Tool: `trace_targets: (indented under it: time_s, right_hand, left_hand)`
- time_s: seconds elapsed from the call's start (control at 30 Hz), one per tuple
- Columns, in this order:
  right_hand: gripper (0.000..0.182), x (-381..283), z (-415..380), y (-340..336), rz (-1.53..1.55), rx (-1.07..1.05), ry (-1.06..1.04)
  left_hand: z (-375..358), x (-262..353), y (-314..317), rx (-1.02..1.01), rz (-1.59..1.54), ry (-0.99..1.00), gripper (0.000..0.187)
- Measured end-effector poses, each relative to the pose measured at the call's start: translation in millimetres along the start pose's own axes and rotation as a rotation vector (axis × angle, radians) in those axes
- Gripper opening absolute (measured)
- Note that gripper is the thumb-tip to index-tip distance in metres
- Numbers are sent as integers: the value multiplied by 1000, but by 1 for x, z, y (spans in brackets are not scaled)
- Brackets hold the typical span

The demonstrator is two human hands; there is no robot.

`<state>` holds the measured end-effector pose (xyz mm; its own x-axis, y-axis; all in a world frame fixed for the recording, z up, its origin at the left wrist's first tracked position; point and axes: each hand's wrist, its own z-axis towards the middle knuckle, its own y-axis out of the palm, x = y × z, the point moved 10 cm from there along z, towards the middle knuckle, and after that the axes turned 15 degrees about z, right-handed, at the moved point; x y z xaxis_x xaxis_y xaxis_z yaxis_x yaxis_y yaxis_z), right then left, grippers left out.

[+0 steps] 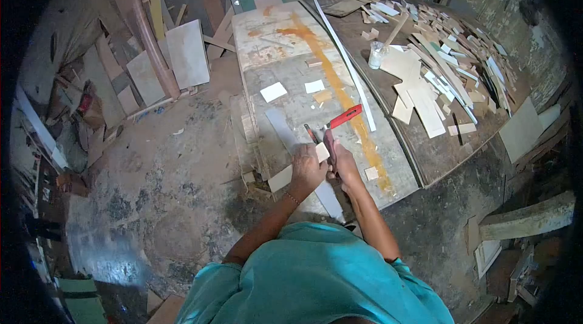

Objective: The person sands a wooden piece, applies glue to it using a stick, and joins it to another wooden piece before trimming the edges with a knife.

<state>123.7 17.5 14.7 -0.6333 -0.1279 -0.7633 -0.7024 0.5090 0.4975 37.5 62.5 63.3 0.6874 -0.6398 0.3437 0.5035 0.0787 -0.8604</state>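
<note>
My left hand is closed around a small pale wooden piece above the worktable. Close beside it, my right hand grips a tool with a dark red handle; its working end is hard to make out. Just beyond that handle is a bright red tool handle, lying slanted over the orange stain. A thin dark tool with an orange-red part lies beyond my left hand. Under both hands runs a long grey-white strip. The fingertips are partly hidden.
White rectangular pieces and wooden scraps lie on the stained worktable. A long white strip runs along its right side. The darker table at right carries a glass jar and many offcuts. Boards lean at left.
</note>
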Motion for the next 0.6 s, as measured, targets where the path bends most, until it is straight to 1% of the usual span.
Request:
trace_targets:
  time_s: [0.1,0.2,0.3,0.4,0.5,0.57,0.6]
  right_hand:
    - [40,11,-3,1,268,-105,76]
    - [34,3,-12,1,371,-138,-26]
    - [37,-4,-17,3,174,-182,-126]
    - [34,-6,-16,5,145,-171,-213]
    - [30,-13,-17,4,144,-150,-265]
    - [30,-19,-18,5,136,-131,-287]
    - [30,-21,-18,4,121,-124,-299]
  left_hand:
    - [3,-2,-19,59,-77,-80,49]
    - [4,-13,-2,-58,-232,-166,66]
    - [4,-9,-6,-80,-310,-201,52]
    - [7,-11,-2,27,-355,-178,38]
    - [5,-11,-2,-78,-587,-246,27]
    - [9,-19,5,74,-497,-107,25]
    - [12,-14,-6,149,-451,-38,24]
